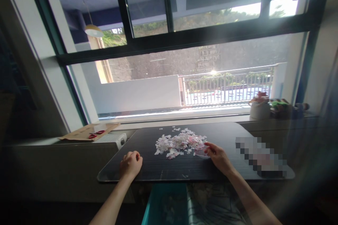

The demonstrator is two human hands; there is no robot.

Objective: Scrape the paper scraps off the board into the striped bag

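A heap of small white and pinkish paper scraps (182, 141) lies spread in the middle of the dark tabletop (182, 172). To the left of the heap, my left hand (131, 164) rests on the table with its fingers curled in. Whatever it may hold is hidden. My right hand (218, 158) is at the heap's right edge, thumb and fingers bent together. At those fingertips lies a flat pinkish paper piece (202, 152), which seems to be between them. Its edges are hard to make out against the heap.
Under the table's front edge stands a teal bin (150, 207). A pixelated object (261, 156) lies on the table's right side. Red-handled scissors (96, 134) rest on brown paper (79, 133) on the left ledge. A white pot (259, 109) stands by the window.
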